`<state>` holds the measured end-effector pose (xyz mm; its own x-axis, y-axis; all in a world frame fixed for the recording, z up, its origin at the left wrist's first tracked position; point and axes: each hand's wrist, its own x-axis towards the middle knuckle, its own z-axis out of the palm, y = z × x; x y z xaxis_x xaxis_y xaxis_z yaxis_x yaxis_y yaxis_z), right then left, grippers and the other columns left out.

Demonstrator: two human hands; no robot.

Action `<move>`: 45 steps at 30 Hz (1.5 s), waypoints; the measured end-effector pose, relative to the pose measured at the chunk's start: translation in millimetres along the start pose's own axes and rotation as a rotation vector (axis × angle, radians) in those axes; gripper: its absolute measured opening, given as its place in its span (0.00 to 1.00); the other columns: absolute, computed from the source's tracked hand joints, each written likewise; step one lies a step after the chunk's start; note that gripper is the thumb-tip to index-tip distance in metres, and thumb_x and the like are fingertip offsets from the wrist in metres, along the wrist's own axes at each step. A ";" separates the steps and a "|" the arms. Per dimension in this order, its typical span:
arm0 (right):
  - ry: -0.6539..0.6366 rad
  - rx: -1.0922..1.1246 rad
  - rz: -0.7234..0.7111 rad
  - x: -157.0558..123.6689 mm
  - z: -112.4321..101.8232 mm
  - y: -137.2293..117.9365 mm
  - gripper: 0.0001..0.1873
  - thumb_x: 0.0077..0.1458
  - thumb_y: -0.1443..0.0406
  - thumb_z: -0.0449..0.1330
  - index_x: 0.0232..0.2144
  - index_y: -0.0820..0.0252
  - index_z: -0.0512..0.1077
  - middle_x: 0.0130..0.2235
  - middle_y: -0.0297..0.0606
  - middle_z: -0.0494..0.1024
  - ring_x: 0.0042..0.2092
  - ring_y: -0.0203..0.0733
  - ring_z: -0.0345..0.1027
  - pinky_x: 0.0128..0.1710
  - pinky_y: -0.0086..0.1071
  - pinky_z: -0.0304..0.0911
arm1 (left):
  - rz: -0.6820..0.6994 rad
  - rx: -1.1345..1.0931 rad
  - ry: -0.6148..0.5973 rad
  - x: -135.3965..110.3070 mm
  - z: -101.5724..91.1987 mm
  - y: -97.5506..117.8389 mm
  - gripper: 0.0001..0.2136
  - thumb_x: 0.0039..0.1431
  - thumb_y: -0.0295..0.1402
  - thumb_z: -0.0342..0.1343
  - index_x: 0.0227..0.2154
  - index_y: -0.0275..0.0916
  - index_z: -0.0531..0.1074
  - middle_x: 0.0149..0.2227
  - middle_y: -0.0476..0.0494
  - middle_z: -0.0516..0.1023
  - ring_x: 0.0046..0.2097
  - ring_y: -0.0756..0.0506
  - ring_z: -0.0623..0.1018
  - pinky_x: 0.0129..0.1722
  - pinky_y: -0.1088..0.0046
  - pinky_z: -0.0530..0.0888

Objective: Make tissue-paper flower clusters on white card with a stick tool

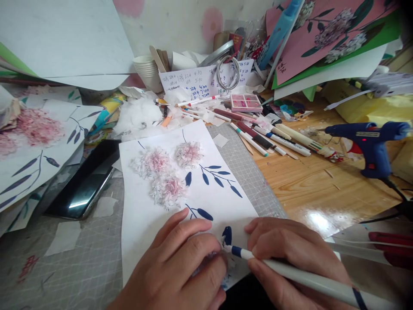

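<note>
A white sheet of paper [138,241] bears three ruffled pink-and-white paper flowers [169,188] and painted dark blue leaves [218,181]. My right hand [290,258] is closed around a white marker pen [290,272] with a blue collar. Its tip touches the paper beside a dark blue leaf shape [227,234]. My left hand [183,262] rests on the lower part of the sheet, fingers bent. Its index finger and thumb curl around something whitish with blue marks, mostly hidden beneath the hand.
The sheet lies on a grey cutting mat [35,249]. A black phone [85,181] and another flower picture [29,150] are at the left. Several pens [258,137] lie behind; a blue glue gun [371,142] stands at the right. White fluff [138,116] and paper cups [148,73] sit farther back.
</note>
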<state>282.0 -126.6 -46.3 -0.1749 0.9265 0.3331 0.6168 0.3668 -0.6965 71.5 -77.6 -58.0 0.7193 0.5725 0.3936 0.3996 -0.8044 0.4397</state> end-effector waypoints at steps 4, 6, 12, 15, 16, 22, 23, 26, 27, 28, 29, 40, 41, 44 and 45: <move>0.077 -0.030 0.075 0.3 2.9 -0.4 0.05 0.54 0.71 0.57 0.31 0.56 0.68 0.30 0.34 0.78 0.32 0.38 0.76 0.28 0.27 0.69 | -0.004 0.001 -0.018 0.7 -1.0 -1.2 0.07 0.60 0.32 0.54 0.36 0.42 0.77 0.37 0.51 0.78 0.50 0.44 0.72 0.63 0.61 0.58; 0.112 -0.024 0.101 0.6 4.8 0.0 0.04 0.55 0.71 0.57 0.31 0.56 0.68 0.29 0.33 0.78 0.30 0.36 0.74 0.27 0.27 0.68 | -0.007 0.005 -0.028 -0.2 -2.2 -0.5 0.07 0.61 0.32 0.53 0.36 0.42 0.77 0.37 0.51 0.78 0.51 0.44 0.71 0.63 0.61 0.58; 0.140 0.000 0.135 1.2 6.4 -0.6 0.05 0.55 0.71 0.58 0.31 0.57 0.68 0.28 0.32 0.76 0.28 0.34 0.72 0.26 0.26 0.67 | -0.001 0.026 -0.041 -2.8 -3.2 1.1 0.07 0.61 0.32 0.53 0.37 0.43 0.77 0.38 0.51 0.78 0.51 0.44 0.71 0.62 0.61 0.58; 0.138 0.001 0.140 1.4 6.8 0.0 0.05 0.55 0.71 0.57 0.30 0.57 0.68 0.28 0.32 0.76 0.28 0.35 0.72 0.26 0.26 0.67 | 0.007 0.026 -0.037 -1.3 -2.7 0.1 0.07 0.60 0.33 0.54 0.36 0.42 0.77 0.38 0.51 0.78 0.50 0.44 0.72 0.62 0.61 0.58; 0.139 -0.001 0.143 1.5 7.0 0.5 0.04 0.55 0.71 0.57 0.30 0.57 0.68 0.28 0.33 0.76 0.28 0.35 0.72 0.26 0.26 0.67 | 0.011 0.027 -0.037 -0.7 -2.8 -0.2 0.07 0.60 0.33 0.54 0.36 0.42 0.77 0.38 0.51 0.78 0.50 0.44 0.72 0.62 0.61 0.59; 0.155 -0.023 0.163 -0.1 8.3 2.3 0.04 0.54 0.70 0.58 0.29 0.57 0.68 0.28 0.33 0.76 0.28 0.36 0.72 0.26 0.27 0.67 | 0.009 0.012 -0.041 -2.3 -3.8 -1.1 0.06 0.60 0.32 0.54 0.36 0.42 0.77 0.37 0.52 0.78 0.50 0.45 0.72 0.63 0.62 0.57; 0.159 -0.028 0.164 -0.8 8.3 2.0 0.04 0.54 0.70 0.58 0.29 0.57 0.68 0.28 0.33 0.76 0.28 0.36 0.72 0.26 0.27 0.67 | 0.008 0.006 -0.036 -3.0 -3.6 -1.1 0.06 0.60 0.33 0.55 0.36 0.42 0.77 0.37 0.52 0.78 0.50 0.45 0.72 0.63 0.62 0.57; 0.170 -0.031 0.177 -2.0 7.5 0.5 0.04 0.54 0.70 0.58 0.29 0.57 0.68 0.28 0.33 0.76 0.28 0.36 0.73 0.26 0.27 0.68 | -0.001 0.003 -0.025 -3.4 -2.8 -0.2 0.06 0.59 0.32 0.55 0.36 0.42 0.77 0.37 0.52 0.78 0.50 0.45 0.72 0.63 0.62 0.58; 0.173 -0.029 0.181 -1.9 6.8 0.0 0.04 0.54 0.70 0.58 0.28 0.57 0.68 0.28 0.33 0.76 0.28 0.36 0.73 0.26 0.27 0.68 | -0.009 0.004 -0.031 -2.9 -2.8 0.3 0.06 0.59 0.32 0.55 0.36 0.42 0.77 0.37 0.52 0.78 0.51 0.45 0.72 0.63 0.62 0.58; 0.177 -0.029 0.183 -1.7 5.8 -0.4 0.04 0.54 0.70 0.58 0.28 0.57 0.68 0.28 0.33 0.76 0.29 0.36 0.73 0.27 0.26 0.68 | -0.013 0.005 -0.032 -2.3 -3.0 0.8 0.06 0.59 0.32 0.55 0.36 0.43 0.77 0.37 0.52 0.78 0.51 0.45 0.72 0.63 0.62 0.58; 0.176 -0.030 0.184 -1.3 4.5 -0.7 0.04 0.54 0.70 0.57 0.28 0.57 0.68 0.27 0.33 0.76 0.29 0.37 0.74 0.27 0.26 0.69 | -0.012 0.008 -0.031 -1.6 -3.4 1.3 0.06 0.59 0.33 0.55 0.36 0.43 0.77 0.37 0.52 0.78 0.51 0.45 0.72 0.63 0.62 0.58; 0.171 -0.037 0.171 -0.2 3.6 -0.9 0.04 0.53 0.70 0.58 0.28 0.56 0.69 0.27 0.34 0.77 0.29 0.38 0.74 0.27 0.27 0.69 | 0.109 0.062 -0.004 0.0 -1.9 -6.3 0.08 0.62 0.33 0.51 0.35 0.43 0.76 0.36 0.51 0.77 0.49 0.46 0.72 0.61 0.63 0.60; 0.174 -0.032 0.172 0.3 4.7 -1.1 0.04 0.53 0.70 0.58 0.28 0.56 0.69 0.28 0.34 0.77 0.28 0.38 0.74 0.26 0.27 0.69 | 0.103 0.064 -0.009 0.0 -2.0 -6.5 0.08 0.61 0.33 0.51 0.35 0.43 0.76 0.36 0.51 0.77 0.49 0.45 0.72 0.61 0.63 0.60; 0.146 -0.027 0.152 1.5 5.6 -1.6 0.05 0.53 0.71 0.58 0.28 0.56 0.68 0.27 0.34 0.77 0.29 0.37 0.74 0.27 0.27 0.68 | 0.100 0.054 -0.022 -0.3 -2.6 -7.5 0.08 0.61 0.33 0.52 0.35 0.43 0.76 0.37 0.52 0.77 0.49 0.45 0.72 0.62 0.63 0.59; 0.135 -0.025 0.148 1.5 5.2 -1.7 0.05 0.53 0.71 0.57 0.28 0.56 0.68 0.27 0.33 0.77 0.29 0.37 0.74 0.27 0.27 0.68 | 0.097 0.049 -0.019 -0.4 -2.8 -7.9 0.08 0.61 0.33 0.51 0.36 0.43 0.76 0.37 0.52 0.77 0.50 0.45 0.72 0.63 0.63 0.58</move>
<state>276.8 -125.4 -47.9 0.0223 0.9498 0.3120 0.6475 0.2241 -0.7284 66.5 -71.1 -59.4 0.7667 0.4884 0.4167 0.3540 -0.8630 0.3603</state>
